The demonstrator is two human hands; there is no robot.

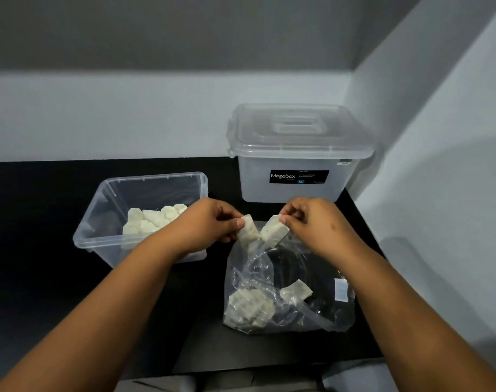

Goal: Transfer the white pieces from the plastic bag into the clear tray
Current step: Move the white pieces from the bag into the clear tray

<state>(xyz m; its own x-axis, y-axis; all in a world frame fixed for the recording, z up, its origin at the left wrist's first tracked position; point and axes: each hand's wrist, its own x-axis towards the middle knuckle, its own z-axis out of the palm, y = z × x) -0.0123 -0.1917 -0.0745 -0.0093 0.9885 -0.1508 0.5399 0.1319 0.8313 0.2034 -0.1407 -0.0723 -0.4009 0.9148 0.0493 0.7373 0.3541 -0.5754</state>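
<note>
White pieces: left hand (210, 222) pinched one piece (248, 232), right hand (312, 219) pinched another (273, 230), fingers curled on each, both above the plastic bag's (289, 281) mouth. More pieces (249, 306) lay inside the bag, near the table's (43, 278) front right edge. Clear tray (114, 205) at left held a pile (153, 219). Lidded box (297, 151) stood at the rear right corner.

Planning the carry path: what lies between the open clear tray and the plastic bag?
In the head view, the left hand and forearm cross bare black tabletop there.
</note>
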